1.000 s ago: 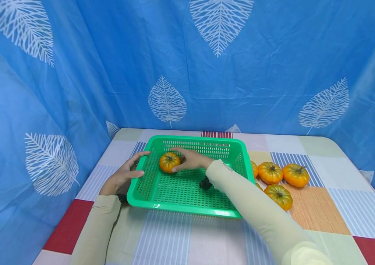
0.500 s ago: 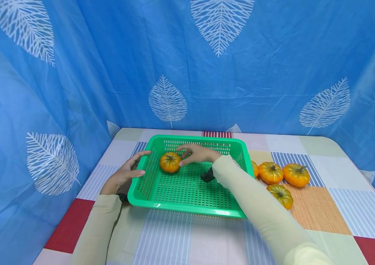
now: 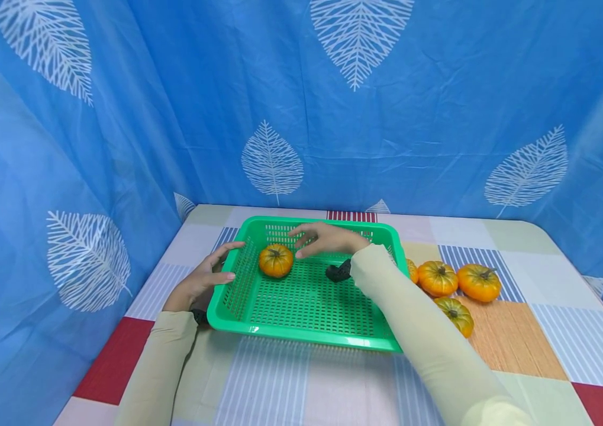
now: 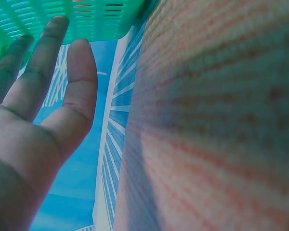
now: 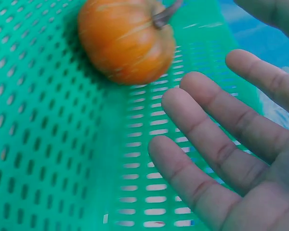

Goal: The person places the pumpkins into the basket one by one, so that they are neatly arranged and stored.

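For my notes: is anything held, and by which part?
Nothing: the right hand hovers beside the ribbed orange pumpkin; the left hand touches the green plastic basket.

Basket (image 3: pixel 306 335) stands on counter (image 3: pixel 354 384); curtain (image 3: pixel 200 89) behind. One pumpkin (image 3: pixel 276 261) sits inside, toward the left end. Outer pumpkins (image 3: pixel 438 280), at least four, lie right of the basket. Left-hand fingers (image 3: pixel 223 251) at left rim; right-hand fingers (image 3: pixel 309 228) inside, right of the pumpkin, apart.
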